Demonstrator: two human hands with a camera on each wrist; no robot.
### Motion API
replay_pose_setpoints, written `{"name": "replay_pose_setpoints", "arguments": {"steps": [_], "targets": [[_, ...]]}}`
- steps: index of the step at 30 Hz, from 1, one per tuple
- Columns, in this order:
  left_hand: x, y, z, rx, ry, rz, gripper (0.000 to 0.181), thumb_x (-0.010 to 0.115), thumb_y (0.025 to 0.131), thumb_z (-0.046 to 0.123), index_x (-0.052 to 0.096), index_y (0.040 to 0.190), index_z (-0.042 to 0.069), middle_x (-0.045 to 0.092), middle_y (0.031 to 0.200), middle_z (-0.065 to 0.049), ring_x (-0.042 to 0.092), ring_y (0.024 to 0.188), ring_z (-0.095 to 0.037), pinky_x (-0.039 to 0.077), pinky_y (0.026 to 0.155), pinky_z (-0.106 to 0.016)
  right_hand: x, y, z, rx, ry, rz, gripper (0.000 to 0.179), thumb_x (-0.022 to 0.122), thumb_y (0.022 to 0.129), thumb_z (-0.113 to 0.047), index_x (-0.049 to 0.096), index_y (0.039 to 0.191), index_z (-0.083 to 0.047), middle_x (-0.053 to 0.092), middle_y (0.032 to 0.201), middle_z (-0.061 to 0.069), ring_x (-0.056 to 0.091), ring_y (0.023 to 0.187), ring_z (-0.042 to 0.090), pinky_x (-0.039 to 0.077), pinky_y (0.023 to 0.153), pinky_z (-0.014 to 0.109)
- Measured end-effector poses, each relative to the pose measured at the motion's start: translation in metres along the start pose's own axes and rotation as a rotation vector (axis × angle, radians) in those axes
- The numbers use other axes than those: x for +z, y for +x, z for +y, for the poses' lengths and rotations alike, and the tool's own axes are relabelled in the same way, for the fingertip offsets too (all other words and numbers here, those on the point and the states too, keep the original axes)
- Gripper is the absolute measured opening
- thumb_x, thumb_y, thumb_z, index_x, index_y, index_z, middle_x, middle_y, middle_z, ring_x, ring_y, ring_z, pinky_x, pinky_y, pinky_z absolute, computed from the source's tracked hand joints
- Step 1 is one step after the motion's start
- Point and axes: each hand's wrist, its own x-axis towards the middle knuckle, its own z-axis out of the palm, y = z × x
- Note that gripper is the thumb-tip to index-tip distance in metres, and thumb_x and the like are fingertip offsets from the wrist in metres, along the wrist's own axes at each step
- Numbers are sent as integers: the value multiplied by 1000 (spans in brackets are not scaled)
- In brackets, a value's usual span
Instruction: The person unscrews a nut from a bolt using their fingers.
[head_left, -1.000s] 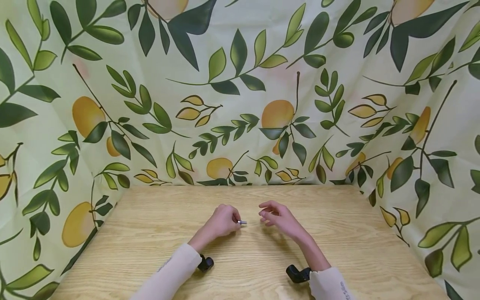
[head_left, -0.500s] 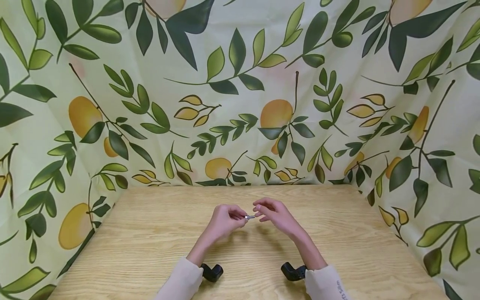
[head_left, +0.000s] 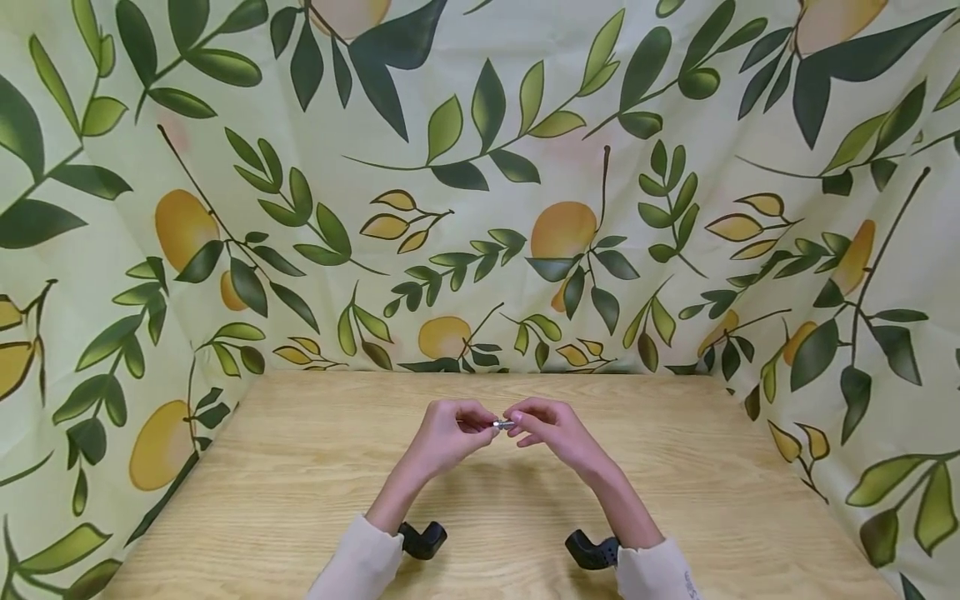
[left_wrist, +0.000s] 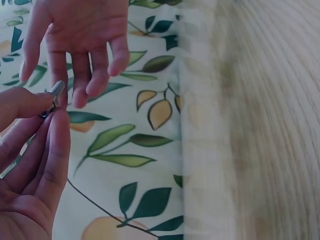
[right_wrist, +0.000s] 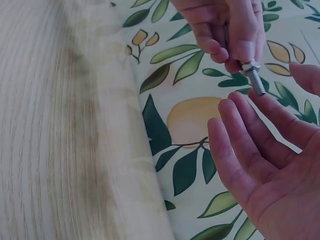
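The shiny metal bolt [right_wrist: 256,82] was up in the air between the two hands. The left hand [head_left: 445,437] pinched its wide end between thumb and fingers, so that hand was nearer. The bolt's long, ridged part stuck out sideways from those fingertips, pointing at the right hand [head_left: 562,435]. The right fingers were loose and held nothing. One fingertip was just beside the bolt's thin end; I couldn't tell if they touched. Under the fingers was the wooden table [head_left: 315,467], with a leafy cloth [head_left: 322,292] behind.
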Motion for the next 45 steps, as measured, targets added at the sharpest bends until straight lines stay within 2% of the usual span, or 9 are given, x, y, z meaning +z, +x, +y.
{"name": "replay_pose_setpoints", "arguments": {"steps": [3,7,12,15,23,27,38,45], "targets": [[1,-2,6,22,-25,1,6,79,86,3,80,91,6,79,86,-8,70,72,-8,62,67,-21,0,-3,-2,-12,-6,-16,36,57,108,-26,67,123,6,71,116,19,71,100,15,64,87,31],[1,-1,11,82,-35,2,7,79,87,3,81,93,6,79,87,-7,71,72,-6,63,68,-23,0,-4,-8,-28,-24,-10,31,59,106,-22,69,118,5,73,110,15,71,97,15,64,85,32],[-1,-1,16,154,-30,40,9,80,87,3,81,94,8,80,87,-4,73,73,-7,64,70,-25,3,-1,-16,-43,-61,-6,30,62,105,-24,71,114,4,74,104,19,72,92,17,64,83,33],[-1,-1,18,189,-44,40,9,81,87,2,81,94,8,79,87,-5,74,74,-8,64,71,-26,3,-3,-18,-37,-68,2,29,63,104,-22,71,111,4,73,100,21,72,89,18,64,81,32],[-1,-2,17,306,-22,57,9,81,85,-1,81,91,6,78,86,-6,75,73,-10,65,70,-27,5,-5,-21,-31,-40,10,29,64,104,-22,71,111,6,74,99,22,72,86,15,64,80,30],[-2,-2,18,312,-15,45,10,81,86,1,82,94,6,78,88,-6,74,74,-10,65,71,-27,5,-6,-23,-21,-33,19,28,66,103,-20,71,110,6,74,97,19,72,84,14,63,79,30],[-4,-3,19,256,-9,9,11,81,89,8,82,100,8,81,92,-6,75,75,-10,64,71,-25,7,-12,-26,-39,16,51,24,72,98,-16,72,111,4,76,104,13,74,89,18,65,81,35],[-3,-6,20,271,-39,31,11,81,88,3,82,98,7,81,90,-7,75,75,-10,65,71,-26,10,-14,-29,-67,8,80,22,76,94,-14,74,110,0,75,107,11,74,89,17,64,79,32]]}}
